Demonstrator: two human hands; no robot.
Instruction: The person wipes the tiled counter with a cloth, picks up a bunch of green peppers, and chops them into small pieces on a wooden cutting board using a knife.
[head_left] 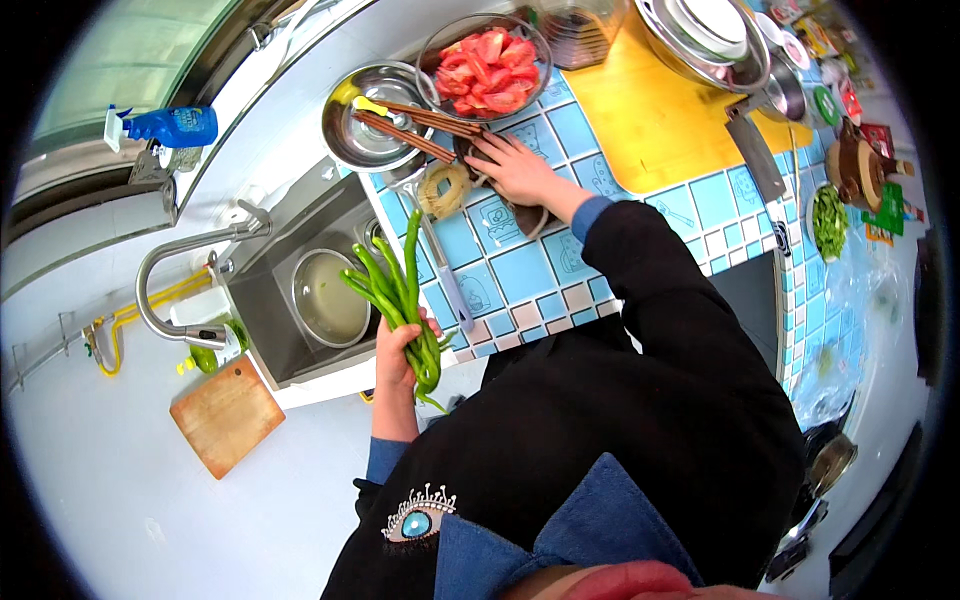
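Observation:
A bunch of long green peppers (405,290) is gripped in my left hand (398,352), held up between the sink and the counter edge. My right hand (522,172) reaches over the tiled counter, fingers stretched out across a dark brown object (530,218) whose kind I cannot make out. Close to those fingertips lie several brown chopsticks (420,122), their far ends over a steel bowl (345,130). A beige coiled ring (443,190) sits left of the hand, next to a utensil with a grey handle (455,295).
A glass bowl of cut tomatoes (487,72) stands at the back. Rightward are a yellow cutting board (640,130), a cleaver (757,165) and chopped greens (829,222). The sink (270,290) holds a pot of cloudy water (331,298); its faucet (150,270) arches at left.

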